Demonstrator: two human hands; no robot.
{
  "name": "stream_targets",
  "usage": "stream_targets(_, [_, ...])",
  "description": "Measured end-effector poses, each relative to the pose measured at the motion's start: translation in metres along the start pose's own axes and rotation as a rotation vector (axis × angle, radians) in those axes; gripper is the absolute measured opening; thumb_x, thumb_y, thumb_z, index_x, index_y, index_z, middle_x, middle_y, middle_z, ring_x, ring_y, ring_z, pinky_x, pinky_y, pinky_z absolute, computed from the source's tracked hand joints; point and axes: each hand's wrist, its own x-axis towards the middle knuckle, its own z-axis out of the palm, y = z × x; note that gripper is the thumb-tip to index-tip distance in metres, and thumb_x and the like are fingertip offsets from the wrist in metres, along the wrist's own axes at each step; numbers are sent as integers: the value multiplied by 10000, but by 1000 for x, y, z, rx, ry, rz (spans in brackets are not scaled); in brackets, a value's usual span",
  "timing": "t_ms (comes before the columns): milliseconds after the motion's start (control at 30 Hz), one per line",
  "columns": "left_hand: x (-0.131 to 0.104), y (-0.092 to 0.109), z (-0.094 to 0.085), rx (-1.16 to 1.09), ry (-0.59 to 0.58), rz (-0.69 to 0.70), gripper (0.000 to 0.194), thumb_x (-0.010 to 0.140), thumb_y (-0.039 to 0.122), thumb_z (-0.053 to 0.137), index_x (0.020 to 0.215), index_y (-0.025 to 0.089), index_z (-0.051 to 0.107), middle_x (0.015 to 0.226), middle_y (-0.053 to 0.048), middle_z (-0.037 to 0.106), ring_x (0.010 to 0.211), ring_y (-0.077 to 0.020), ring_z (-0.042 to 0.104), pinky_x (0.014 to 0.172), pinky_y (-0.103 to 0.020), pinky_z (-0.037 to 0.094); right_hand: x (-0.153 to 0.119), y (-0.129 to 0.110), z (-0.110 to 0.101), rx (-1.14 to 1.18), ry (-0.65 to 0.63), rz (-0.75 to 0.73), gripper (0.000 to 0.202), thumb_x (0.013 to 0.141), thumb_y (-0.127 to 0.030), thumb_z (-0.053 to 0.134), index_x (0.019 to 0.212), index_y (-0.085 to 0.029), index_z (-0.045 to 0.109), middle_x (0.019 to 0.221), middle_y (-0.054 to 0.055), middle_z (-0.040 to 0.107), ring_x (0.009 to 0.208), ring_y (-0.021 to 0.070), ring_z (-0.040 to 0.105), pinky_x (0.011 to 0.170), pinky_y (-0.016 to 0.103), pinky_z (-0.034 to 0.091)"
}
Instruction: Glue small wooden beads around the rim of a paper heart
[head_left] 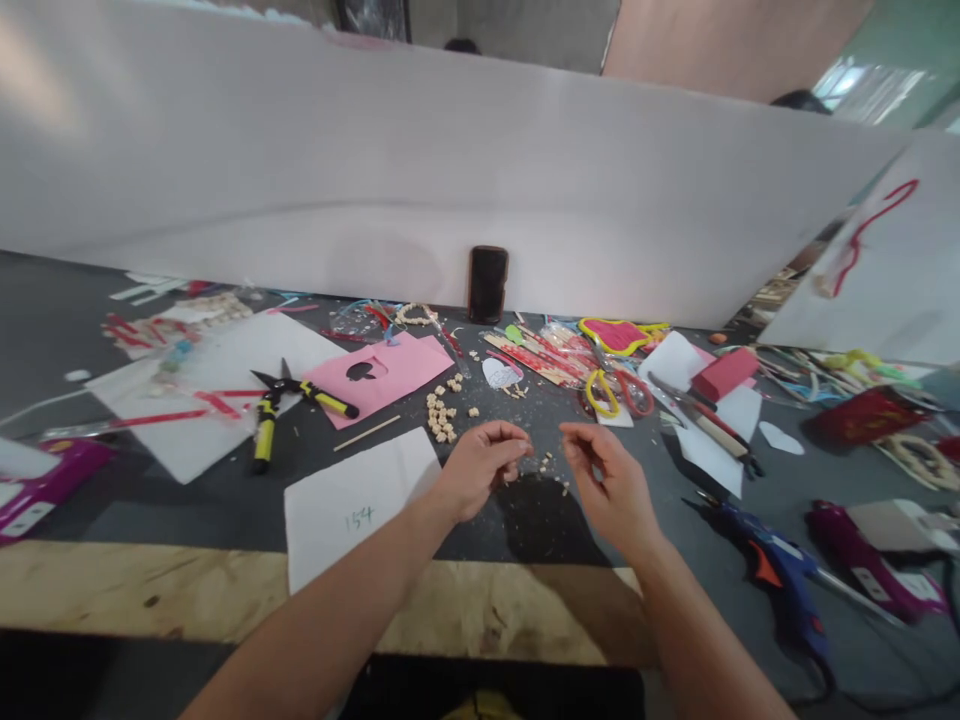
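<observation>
My left hand (484, 465) hovers over the dark tabletop, thumb and fingers drawn together in a pinch. Whatever is between its fingertips is too small to make out. Facing it across a short gap is my right hand (609, 485), curled with thumb and forefinger close together; its fingertips show nothing I can name. Tiny pale wooden bits (546, 462) lie scattered on the table between the hands. Just beyond my left hand sits a cluster of small pale wooden pieces (440, 412). A white sheet marked 154 (360, 510) lies beside my left forearm.
Yellow-handled pliers (264, 430) and pink paper (390, 375) lie left. A phone (488, 285) leans on the white partition (375, 150). Ahead are patterned sticks (529, 360) and scissors (604, 392). A blue glue gun (780, 565) and red can (870, 413) are right.
</observation>
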Motion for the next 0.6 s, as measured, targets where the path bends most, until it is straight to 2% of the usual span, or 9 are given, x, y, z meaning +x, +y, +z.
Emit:
stream_targets(67, [-1,0,0,-8,6,0,256,595,269,753,731,139,579,656,-18,616,454,-36,388,446,-187,272,-6,-8,-23,-184,-69,-72,229,887,-301,439,1052,-235,584,1029,82,611,841,181,604,779,326,491])
stream_targets(167, [-1,-1,-2,-11,12,1,266,608,269,748,779,143,589,676,-21,621,454,-31,377,450,-187,274,-26,-4,-72,-445,59,-13,248,869,-358,429,1031,-247,580,1038,91,615,905,223,609,832,381,478])
stream_targets(233, [-1,-2,-3,2,6,-2,289,629,298,746,822,136,605,712,-31,630,455,-27,376,451,-190,277,-45,8,-108,-617,113,148,244,848,-410,419,955,-265,583,941,98,642,842,253,630,766,414,492])
stream_targets(333, [0,-3,-5,17,2,-14,327,634,331,755,850,121,628,747,-41,636,467,-27,389,455,-192,288,-78,32,-148,-849,88,515,257,816,-511,427,754,-307,570,758,151,660,738,323,652,602,455,481])
stream_targets(400, [1,-4,-6,20,4,-24,351,616,331,772,861,119,637,747,-41,637,467,-28,392,454,-193,287,-96,47,-161,-868,50,726,280,755,-596,483,670,-333,525,679,151,663,619,328,650,527,455,463])
stream_targets(433, [1,-4,-6,23,6,-29,362,603,329,782,862,119,641,748,-41,638,467,-28,393,452,-194,285,-103,54,-163,-841,46,777,294,736,-617,497,657,-336,523,669,146,670,589,322,651,509,446,462])
stream_targets(600, [1,-3,-4,40,32,-27,388,562,323,805,852,116,650,754,-47,640,482,-32,402,452,-195,274,-112,80,-157,-764,-47,780,401,666,-669,536,579,-279,574,455,52,610,450,309,628,427,412,473])
